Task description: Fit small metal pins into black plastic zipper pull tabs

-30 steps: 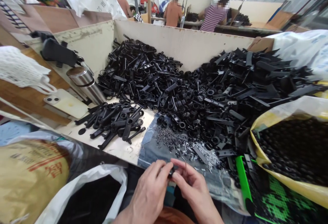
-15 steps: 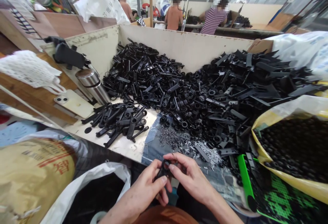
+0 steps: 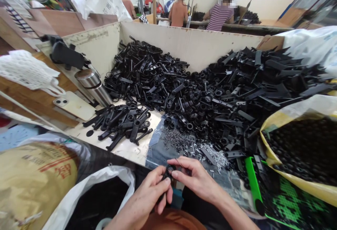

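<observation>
Both hands meet at the front edge of the work table, around one small black plastic part (image 3: 169, 169) with a ring-shaped end. My left hand (image 3: 150, 191) is closed on its lower end, thumb on top. The thumb and fingers of my right hand (image 3: 195, 177) pinch the ring end from the other side. Part of the piece is hidden by the fingers. Just beyond my hands lie small metal pins (image 3: 214, 154) on a dark blue mat (image 3: 155, 151). A small pile of black lever-like parts (image 3: 135, 128) lies to the left.
Large heaps of black plastic parts (image 3: 155, 72) fill the table against a pale board wall (image 3: 195, 44). At right stand a yellow sack (image 3: 273, 117) of black rings and a green tray (image 3: 254, 184). A steel flask (image 3: 97, 89), a phone (image 3: 76, 105) and an open white sack (image 3: 129, 177) are at left.
The black part has tilted and turned slightly between my hands, and its ring faces me less openly. Both hands keep their hold. The camera view has shifted a little.
</observation>
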Demonstrator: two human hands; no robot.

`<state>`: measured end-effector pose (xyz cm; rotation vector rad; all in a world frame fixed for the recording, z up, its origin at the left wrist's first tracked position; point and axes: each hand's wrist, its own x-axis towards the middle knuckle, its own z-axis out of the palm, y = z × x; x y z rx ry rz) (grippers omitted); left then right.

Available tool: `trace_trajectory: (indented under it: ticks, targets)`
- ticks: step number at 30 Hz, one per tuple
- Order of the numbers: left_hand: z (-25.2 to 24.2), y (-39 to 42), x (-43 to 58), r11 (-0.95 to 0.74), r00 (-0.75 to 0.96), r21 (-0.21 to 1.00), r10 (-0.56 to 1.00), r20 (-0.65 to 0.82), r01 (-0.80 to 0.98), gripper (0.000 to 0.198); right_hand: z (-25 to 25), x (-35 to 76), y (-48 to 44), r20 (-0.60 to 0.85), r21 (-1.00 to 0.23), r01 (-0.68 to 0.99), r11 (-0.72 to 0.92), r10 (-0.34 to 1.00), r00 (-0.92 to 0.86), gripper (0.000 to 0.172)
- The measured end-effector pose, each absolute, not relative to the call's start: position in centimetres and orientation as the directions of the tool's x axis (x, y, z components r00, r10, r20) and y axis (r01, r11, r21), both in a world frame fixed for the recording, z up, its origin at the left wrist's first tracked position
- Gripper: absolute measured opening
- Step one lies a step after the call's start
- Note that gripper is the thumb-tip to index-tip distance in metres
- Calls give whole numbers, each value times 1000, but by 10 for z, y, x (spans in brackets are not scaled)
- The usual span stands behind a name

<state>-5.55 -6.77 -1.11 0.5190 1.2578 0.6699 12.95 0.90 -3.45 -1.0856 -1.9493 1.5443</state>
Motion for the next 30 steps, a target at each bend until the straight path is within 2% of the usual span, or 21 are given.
trace_trajectory:
  ticks: [4, 7, 9, 10, 12, 13, 15, 25, 30]
  targets:
    - [-20, -70, -55, 700, 212, 677, 714, -667, -226, 77, -31, 127, -1, -138, -934, 345, 92, 797, -588, 31]
    - [-26, -64, -58, 661, 246, 739, 743, -622, -129, 63, -30, 128, -8, -135, -941, 329, 79, 804, -579, 35]
    - [-25, -53, -61, 529, 123, 847, 838, -531, 49, 40, -32, 132, -7, -144, -957, 290, 20, 833, -534, 45]
    - [-24, -45, -63, 445, 26, 874, 889, -458, 197, 28, -33, 135, -6, -154, -961, 277, -14, 858, -491, 48]
    - [-22, -28, -64, 311, -131, 798, 950, -285, 516, 8, -36, 140, 1, -163, -956, 290, -50, 910, -380, 44]
    - [-21, -19, -64, 277, -161, 723, 961, -227, 633, 7, -37, 142, 4, -155, -949, 311, -49, 932, -329, 39]
    - [-24, -5, -62, 245, -176, 621, 969, -172, 745, 12, -39, 145, 10, -128, -934, 356, -24, 954, -271, 32]
    - [-36, 6, -61, 173, -119, 571, 984, -131, 802, 17, -35, 129, 21, -43, -905, 413, 101, 945, -325, 26]
    - [-27, -3, -68, 159, -117, 672, 987, -107, 723, 20, -38, 104, 38, -165, -917, 397, -31, 937, -309, 31]
